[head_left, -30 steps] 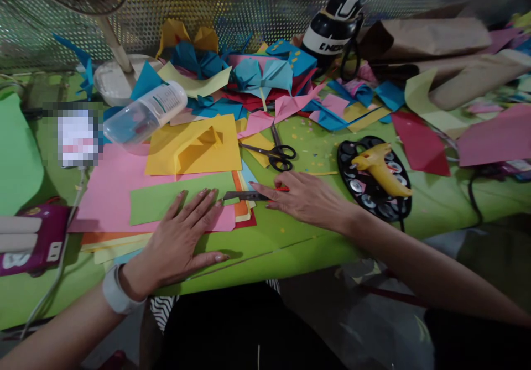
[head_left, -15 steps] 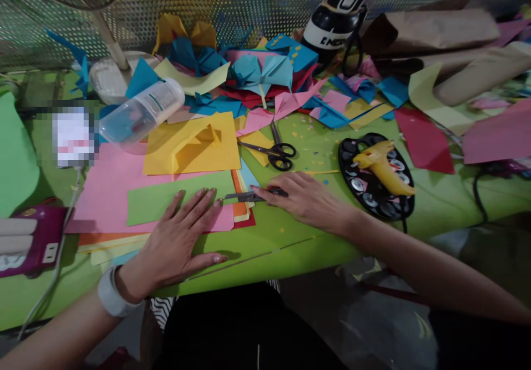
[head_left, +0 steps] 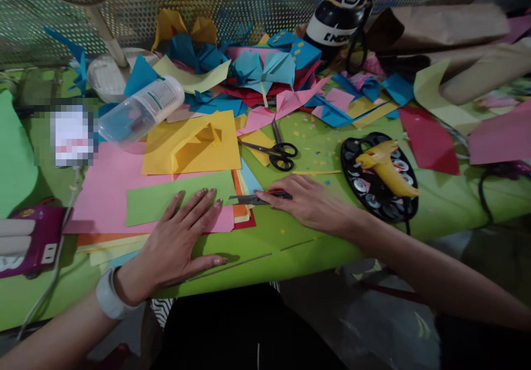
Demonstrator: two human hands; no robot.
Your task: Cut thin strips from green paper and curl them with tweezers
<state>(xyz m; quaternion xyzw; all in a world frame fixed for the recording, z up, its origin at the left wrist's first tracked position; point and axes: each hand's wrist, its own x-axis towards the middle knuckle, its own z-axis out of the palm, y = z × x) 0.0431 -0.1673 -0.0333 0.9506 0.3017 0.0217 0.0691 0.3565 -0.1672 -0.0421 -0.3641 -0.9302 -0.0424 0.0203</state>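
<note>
My left hand (head_left: 178, 240) lies flat with fingers spread, its fingertips pressing on a folded light green paper (head_left: 155, 203). Under that is a pink sheet (head_left: 99, 193) on a stack of coloured paper. In my right hand (head_left: 305, 201) is a dark utility knife (head_left: 249, 199), its grey blade pointing left, with the tip close to the green paper's right end. Black-handled scissors (head_left: 282, 154) lie open just beyond my right hand. A yellow sheet (head_left: 191, 143) with a folded piece on it rests at the back of the stack.
A clear bottle (head_left: 141, 110) lies behind the stack, near a fan (head_left: 110, 43). Folded coloured papers (head_left: 265, 71) pile up at the back beside a black-and-white bottle (head_left: 334, 30). To the right, a yellow glue gun (head_left: 385, 171) sits on a black palette (head_left: 357, 193).
My right hand has drawn the utility knife slightly to the right, its tip moving away from my left fingers. My left hand stays in place.
</note>
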